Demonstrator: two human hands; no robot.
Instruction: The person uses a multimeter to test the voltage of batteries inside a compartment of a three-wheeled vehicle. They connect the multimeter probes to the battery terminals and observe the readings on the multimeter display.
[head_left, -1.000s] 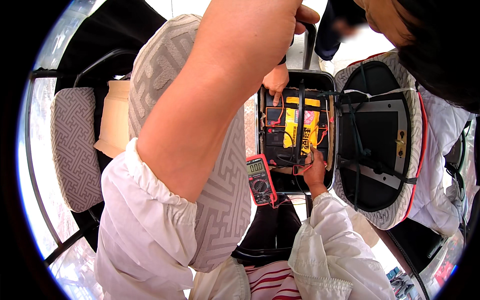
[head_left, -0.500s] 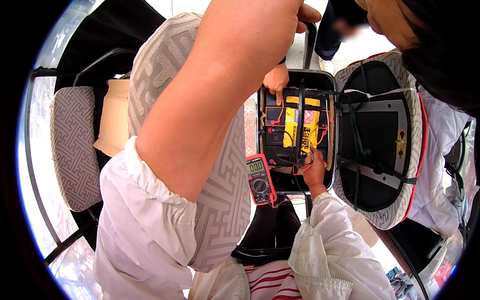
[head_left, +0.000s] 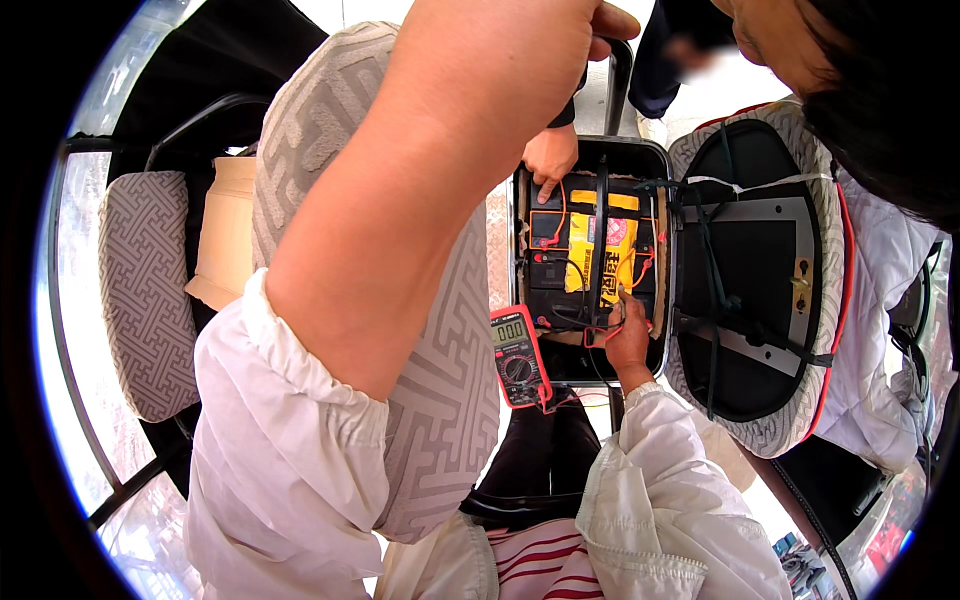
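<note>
An open black box [head_left: 640, 152] holds several dark batteries [head_left: 548, 277] joined by red and black wires, with a yellow label sheet [head_left: 612, 245] over them. My right hand [head_left: 628, 338] is inside its near right part, fingers closed beside thin red and black leads; what they pinch is too small to make out. My left arm crosses the picture to the top edge. There my left hand [head_left: 608, 30], partly cut off, curls its fingers at the top of a black bar [head_left: 619, 88]. A red multimeter [head_left: 517, 362] with a lit display leans at the box's near left corner.
Another person's hand [head_left: 550, 160] points at the far left battery; that person's head fills the upper right. The padded seat lid [head_left: 760, 250] lies flipped open right of the box. A patterned cushion [head_left: 450, 400] stands under my left arm, with cardboard [head_left: 226, 230] beyond.
The other person's hand has shifted slightly left, its finger still down on the far left battery. My two hands have hardly moved, and the multimeter stays in place.
</note>
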